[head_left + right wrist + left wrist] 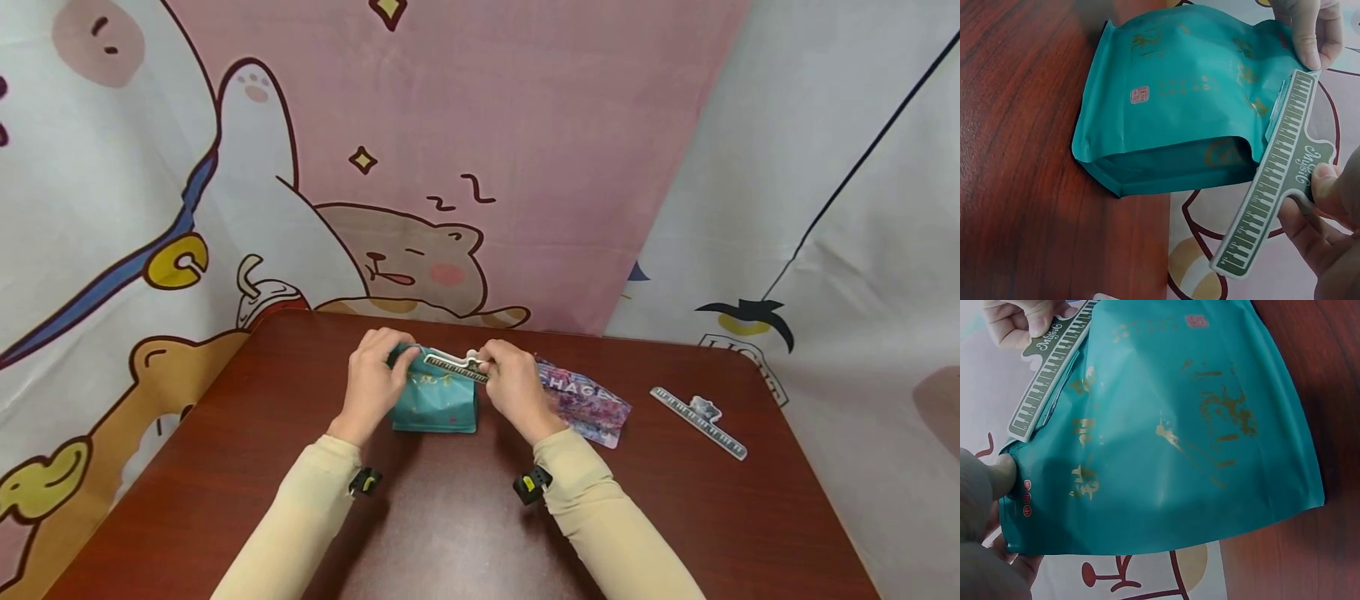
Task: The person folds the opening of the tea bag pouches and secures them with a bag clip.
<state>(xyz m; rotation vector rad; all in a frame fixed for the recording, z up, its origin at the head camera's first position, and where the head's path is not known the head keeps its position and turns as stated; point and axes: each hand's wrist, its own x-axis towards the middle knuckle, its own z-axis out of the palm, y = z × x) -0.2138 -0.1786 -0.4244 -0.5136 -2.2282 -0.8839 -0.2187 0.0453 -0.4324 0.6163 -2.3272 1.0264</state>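
Note:
A teal pouch [435, 410] with gold lettering stands upright on the table. Its top corner is pinched between the thumb and fingers of my left hand [375, 377]. My right hand [516, 385] pinches the handle of a long bag clip [454, 364] printed with piano keys and "Music". In the right wrist view the clip [1272, 181] lies along the pouch's top edge, its lower end sticking out past the side. From the left wrist, the clip's other end [1029, 415] shows close to my left thumb [1002, 475].
A purple patterned pouch [588, 404] lies behind and right of my right hand. Farther right is a second piano-key clip [699, 422] on the brown table [465, 525]. A cartoon-printed cloth [525, 167] hangs behind the table.

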